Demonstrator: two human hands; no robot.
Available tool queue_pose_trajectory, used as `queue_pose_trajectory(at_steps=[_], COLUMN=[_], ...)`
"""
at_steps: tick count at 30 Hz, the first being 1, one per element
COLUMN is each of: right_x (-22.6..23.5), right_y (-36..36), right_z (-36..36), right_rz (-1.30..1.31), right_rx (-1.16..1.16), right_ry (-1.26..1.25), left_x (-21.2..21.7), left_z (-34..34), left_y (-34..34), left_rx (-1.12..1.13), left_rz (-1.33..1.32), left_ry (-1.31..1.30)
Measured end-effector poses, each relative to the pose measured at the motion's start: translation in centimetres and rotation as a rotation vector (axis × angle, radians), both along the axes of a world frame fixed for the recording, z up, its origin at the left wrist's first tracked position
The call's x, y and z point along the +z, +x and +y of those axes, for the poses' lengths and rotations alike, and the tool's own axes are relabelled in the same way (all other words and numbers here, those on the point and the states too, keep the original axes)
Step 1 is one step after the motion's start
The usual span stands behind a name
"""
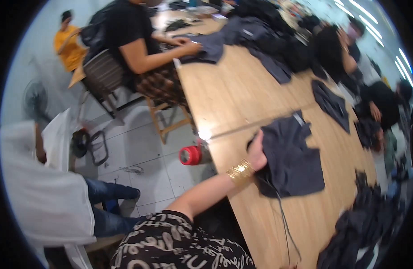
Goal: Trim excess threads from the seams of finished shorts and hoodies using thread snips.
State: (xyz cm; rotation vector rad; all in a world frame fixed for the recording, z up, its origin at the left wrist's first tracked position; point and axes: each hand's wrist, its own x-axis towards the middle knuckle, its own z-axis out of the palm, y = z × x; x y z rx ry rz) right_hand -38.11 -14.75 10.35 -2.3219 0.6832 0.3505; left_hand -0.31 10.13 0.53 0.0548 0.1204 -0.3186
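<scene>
Left of the desk (pixel 255 228) we see a red-ended cylinder (pixel 191 155), then our left hand (pixel 259 153) against the left side of the dark cloth piece (pixel 292 159) on the desk, fingers too hidden to tell its grip. We seem to be positioning the cloth; the next move likely calls for keeping the thin cords (pixel 282 214) clear, with a dark heap (pixel 361 224) near right and our right hand not discernible.

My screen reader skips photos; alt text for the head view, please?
The person's left hand, gold jewellery at its wrist, touches a dark garment piece on a wooden table. Nearby, a seated, black-shirted person handles dark cloth.
</scene>
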Motion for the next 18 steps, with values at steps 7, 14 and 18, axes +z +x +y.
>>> queue_pose_trajectory(at_steps=[7,14,18], right_x=[7.2,12.4,8.5], right_y=[11.1,23.1,26.8], right_z=[4.7,4.5,3.9], right_rz=[-0.273,-0.919,-0.833], right_rx=[0.554,0.469,0.23], right_ry=[0.335,-0.343,-0.858], left_x=[-0.6,-0.5,-0.7], left_z=[2.9,3.1,3.4], left_y=[-5.2,-5.1,-5.2], left_rx=[-0.333,-0.463,-0.369], left_rz=[-0.103,-0.078,-0.088], left_ry=[0.663,0.969,0.657])
